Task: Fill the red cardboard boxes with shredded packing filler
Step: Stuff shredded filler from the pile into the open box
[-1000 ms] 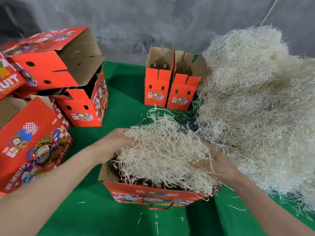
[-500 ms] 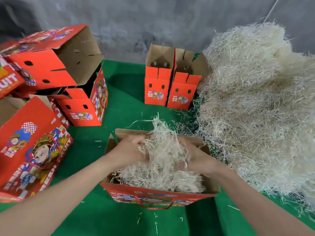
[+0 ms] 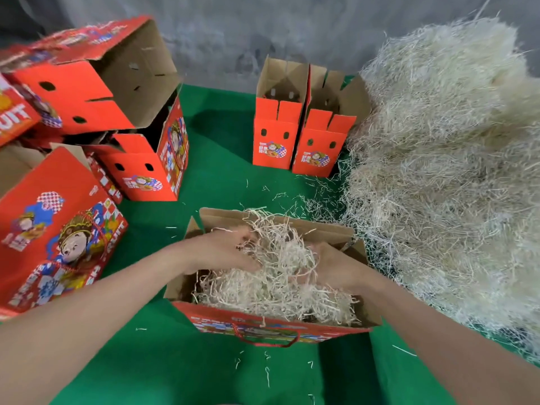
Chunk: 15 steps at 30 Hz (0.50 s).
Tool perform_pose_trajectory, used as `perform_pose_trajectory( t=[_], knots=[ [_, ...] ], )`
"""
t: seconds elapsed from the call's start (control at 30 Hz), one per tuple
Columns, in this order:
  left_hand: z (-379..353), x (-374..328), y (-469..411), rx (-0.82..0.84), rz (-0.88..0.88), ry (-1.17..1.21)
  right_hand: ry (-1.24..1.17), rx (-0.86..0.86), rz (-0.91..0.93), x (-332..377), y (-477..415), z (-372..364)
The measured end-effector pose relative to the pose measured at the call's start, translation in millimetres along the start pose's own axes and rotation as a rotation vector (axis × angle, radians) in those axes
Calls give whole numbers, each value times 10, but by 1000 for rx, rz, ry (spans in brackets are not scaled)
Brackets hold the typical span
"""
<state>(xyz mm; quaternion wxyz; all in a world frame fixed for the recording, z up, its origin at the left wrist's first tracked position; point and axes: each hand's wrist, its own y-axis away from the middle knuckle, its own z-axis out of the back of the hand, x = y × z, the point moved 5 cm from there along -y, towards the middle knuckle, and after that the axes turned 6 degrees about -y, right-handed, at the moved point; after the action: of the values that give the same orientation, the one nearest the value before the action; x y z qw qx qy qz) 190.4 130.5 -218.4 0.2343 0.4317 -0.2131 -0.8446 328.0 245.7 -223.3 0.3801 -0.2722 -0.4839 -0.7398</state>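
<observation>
Pressing the load down into the near box

Left hand [image 3: 228,249]: inside the box, palm down, fingers curled into the filler [image 3: 274,285] with strands caught between them. I read this as grasping a tuft.

Right hand [image 3: 333,267]: also inside, at the right end. Its fingertips are buried under strands, so I cannot tell whether it is clenched or slack.

Change over the last second: the armful first sat heaped above the rim and hid the far wall. Half a second ago both hands had closed in on it. Now both hands are lower, the far wall shows, and most of the filler lies below the rim, with one tuft standing up between the hands.

Meaning: the load is in the open box [image 3: 263,327], and the step in hand looks like tamping and spreading. Dark gaps at the left end and the front right corner suggest uneven cover.

Surroundings: the open box stands on the green worktop [image 3: 175,372], with loose strands scattered around it. The big pile [image 3: 438,176] is just to the right. Two upright boxes [image 3: 277,133] stand behind, beside the pile, with no filler visible in them. The stacked boxes [image 3: 87,83] are at the left.
</observation>
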Motion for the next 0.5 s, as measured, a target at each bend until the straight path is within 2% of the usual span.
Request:
perform_pose_trajectory(
  t=[0.03,0.07,0.13,0.17,0.23,0.33,0.4,0.43,0.5],
  knots=[
    [-101,-20,-35,93,-15,9,-11,64,17,73,-33,-83],
    [-194,-40,-57,148,-42,-98,1,102,2,91,-72,-148],
    [-277,34,-78,196,-79,-467,29,111,-67,-15,-146,-197],
    [-284,128,-84,218,-57,-589,51,96,-123,-98,-138,-160],
    [-246,289,-64,267,5,-681,58,104,-240,-308,-73,-73],
    [-181,347,-134,225,29,-668,-92,218,-356,-503,13,-26],
    [-163,287,-226,200,17,-647,-58,164,-366,-539,-46,8],
    [-169,282,-282,245,28,-582,-41,91,-365,-524,-87,40],
    [-208,280,-350,417,143,-301,-76,-15,-380,-475,-196,80]
  ],
)
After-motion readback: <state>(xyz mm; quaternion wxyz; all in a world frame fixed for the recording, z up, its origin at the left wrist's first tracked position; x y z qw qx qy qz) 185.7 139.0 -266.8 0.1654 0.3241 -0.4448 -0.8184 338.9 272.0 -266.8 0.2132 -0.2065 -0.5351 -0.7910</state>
